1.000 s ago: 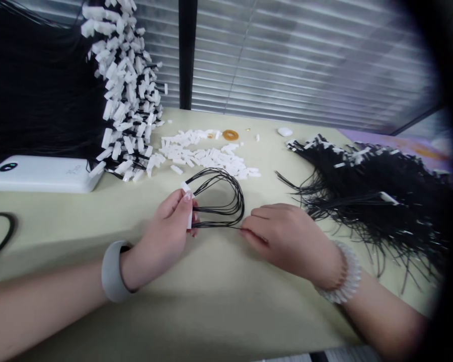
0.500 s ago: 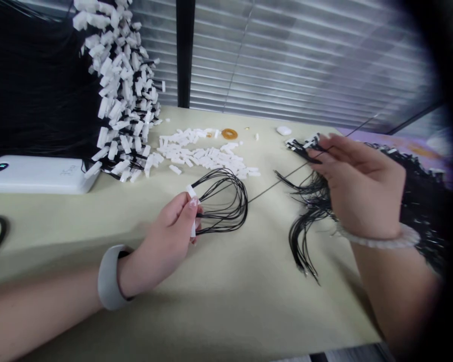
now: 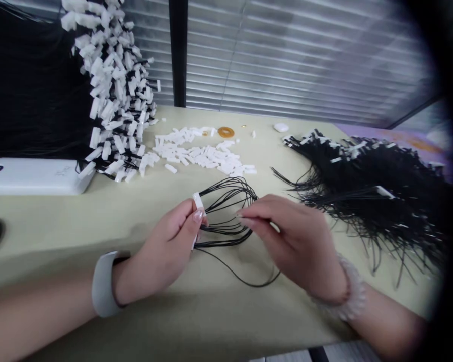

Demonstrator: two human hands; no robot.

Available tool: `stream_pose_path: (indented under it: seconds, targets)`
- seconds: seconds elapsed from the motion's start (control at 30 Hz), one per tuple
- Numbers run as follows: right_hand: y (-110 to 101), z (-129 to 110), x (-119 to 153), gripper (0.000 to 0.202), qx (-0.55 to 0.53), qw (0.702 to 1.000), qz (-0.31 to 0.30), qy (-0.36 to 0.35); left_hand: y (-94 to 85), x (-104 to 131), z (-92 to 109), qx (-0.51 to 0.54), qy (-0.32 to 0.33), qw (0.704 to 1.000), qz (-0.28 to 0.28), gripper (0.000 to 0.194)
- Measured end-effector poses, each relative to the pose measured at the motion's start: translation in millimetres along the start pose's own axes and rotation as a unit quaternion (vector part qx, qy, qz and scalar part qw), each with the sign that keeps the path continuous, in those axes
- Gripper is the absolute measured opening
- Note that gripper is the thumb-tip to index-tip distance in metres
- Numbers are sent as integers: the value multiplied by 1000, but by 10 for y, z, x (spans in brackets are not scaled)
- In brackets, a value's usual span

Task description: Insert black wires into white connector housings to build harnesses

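Observation:
My left hand point(image 3: 173, 239) pinches a long white connector point(image 3: 199, 203) between thumb and fingers. Several thin black wires point(image 3: 226, 245) run out of it to the right and curve into a loop. At the loop's right side is my right hand point(image 3: 294, 241), thumb and forefinger closed on the tip of a black wire. That single wire point(image 3: 245, 282) sags from the connector's lower end and bends up under the right hand. The fingertips hide most of the wire end.
Loose white connectors point(image 3: 211, 156) lie scattered at the back, near an orange ring point(image 3: 225, 131). A pile of black wires point(image 3: 362, 186) lies at right. At left, wires with white connectors point(image 3: 115, 95) are heaped behind a white power bank point(image 3: 38, 176).
My right hand has come from the wire pile at the right to the loop by my left hand. The single wire, stretched taut before, now hangs slack. The left hand stays on the connector.

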State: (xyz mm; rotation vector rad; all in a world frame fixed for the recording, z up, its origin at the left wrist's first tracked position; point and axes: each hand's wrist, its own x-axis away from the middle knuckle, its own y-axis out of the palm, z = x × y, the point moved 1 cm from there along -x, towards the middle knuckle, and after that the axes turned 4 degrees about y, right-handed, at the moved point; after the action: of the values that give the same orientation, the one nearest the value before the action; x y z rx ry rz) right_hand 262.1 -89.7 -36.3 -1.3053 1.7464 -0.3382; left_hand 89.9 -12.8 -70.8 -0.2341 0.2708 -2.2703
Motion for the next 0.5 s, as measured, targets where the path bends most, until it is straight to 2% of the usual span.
stream_pose_path:
  seconds: [0.1, 0.5]
  targets:
    - [94, -33, 18, 11, 14, 999, -29, -22, 4, 16, 24, -22, 13, 1000, -13, 29]
    - [182, -63, -10, 7, 6, 997, -51, 58, 21, 31, 121, -53, 73, 994, -69, 24]
